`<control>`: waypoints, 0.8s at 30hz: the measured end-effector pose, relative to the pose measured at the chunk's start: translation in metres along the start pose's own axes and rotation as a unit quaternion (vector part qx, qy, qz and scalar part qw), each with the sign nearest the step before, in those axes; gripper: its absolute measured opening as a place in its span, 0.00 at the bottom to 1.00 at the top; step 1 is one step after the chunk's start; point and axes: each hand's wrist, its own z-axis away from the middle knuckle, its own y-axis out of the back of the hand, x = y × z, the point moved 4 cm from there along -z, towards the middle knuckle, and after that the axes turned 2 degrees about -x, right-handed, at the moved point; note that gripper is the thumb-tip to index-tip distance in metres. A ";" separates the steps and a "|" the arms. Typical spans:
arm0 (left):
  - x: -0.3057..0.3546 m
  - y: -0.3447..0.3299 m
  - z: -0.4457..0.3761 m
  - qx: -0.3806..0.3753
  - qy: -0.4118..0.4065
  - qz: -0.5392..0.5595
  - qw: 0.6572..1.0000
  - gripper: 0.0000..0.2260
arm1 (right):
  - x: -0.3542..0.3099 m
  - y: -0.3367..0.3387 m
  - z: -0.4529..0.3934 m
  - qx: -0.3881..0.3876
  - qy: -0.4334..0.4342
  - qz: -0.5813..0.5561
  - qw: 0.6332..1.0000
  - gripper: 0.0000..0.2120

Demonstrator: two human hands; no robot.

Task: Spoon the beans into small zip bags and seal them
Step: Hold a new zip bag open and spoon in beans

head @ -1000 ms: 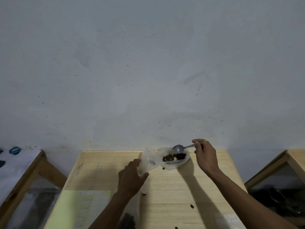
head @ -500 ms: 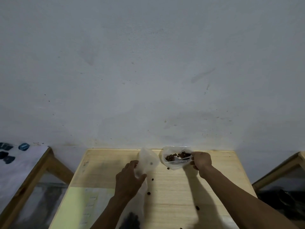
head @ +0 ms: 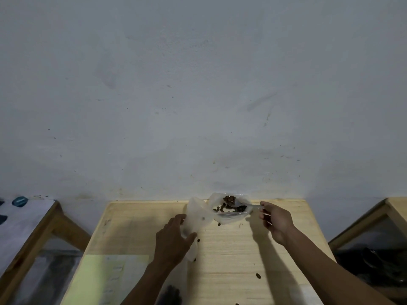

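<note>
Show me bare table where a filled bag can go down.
Bare wood lies between the left hand and the table left edge, above the yellow paper. Crowded: far edge, where the right hand works the spoon in the bean bag; loose beans dot the middle.

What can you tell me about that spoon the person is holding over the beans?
The spoon looks like thin, shiny grey metal. The right hand pinches the end of its slim handle. It lies nearly level, bowl pointing left into the clear plastic container of beans at the far edge of the wooden table. Brown beans lie around the bowl; whether it carries any is hard to tell.
</note>
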 end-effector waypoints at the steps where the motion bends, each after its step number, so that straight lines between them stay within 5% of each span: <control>1: 0.002 -0.001 0.000 -0.002 -0.005 0.000 1.000 0.28 | -0.007 0.002 0.002 0.000 0.016 0.008 1.000 0.11; 16: 0.037 -0.006 -0.012 -0.011 -0.047 -0.011 0.999 0.26 | -0.084 -0.017 0.072 -0.084 0.207 0.125 0.967 0.09; 24: 0.038 -0.002 -0.009 -0.002 -0.058 -0.006 0.998 0.27 | -0.079 -0.042 0.100 -0.145 0.330 0.277 0.891 0.08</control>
